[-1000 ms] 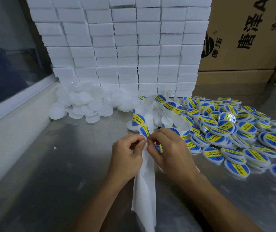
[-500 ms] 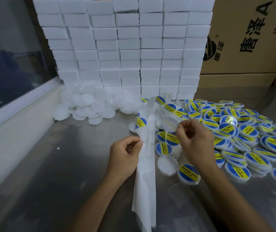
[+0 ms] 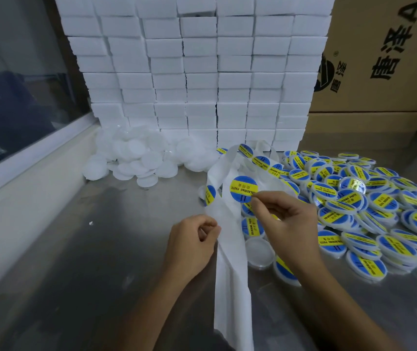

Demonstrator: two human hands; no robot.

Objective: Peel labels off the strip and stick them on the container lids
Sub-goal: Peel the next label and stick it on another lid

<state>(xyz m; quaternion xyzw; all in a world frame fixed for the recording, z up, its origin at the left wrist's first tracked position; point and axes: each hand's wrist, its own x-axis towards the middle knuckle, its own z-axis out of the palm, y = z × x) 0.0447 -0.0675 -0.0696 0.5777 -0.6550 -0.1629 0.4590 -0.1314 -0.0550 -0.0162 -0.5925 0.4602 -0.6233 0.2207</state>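
Right-hand grip (image 3: 284, 221) above steel table (image 3: 101, 249)

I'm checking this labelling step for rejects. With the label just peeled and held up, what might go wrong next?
1. The right hand pinches the peeled label by its edge only; it may curl or stick to the backing strip close beside it.
2. The bare lid lies partly under that hand, so placement may land off-centre.
3. The left hand holds the strip near labelled lids; it may catch on them.
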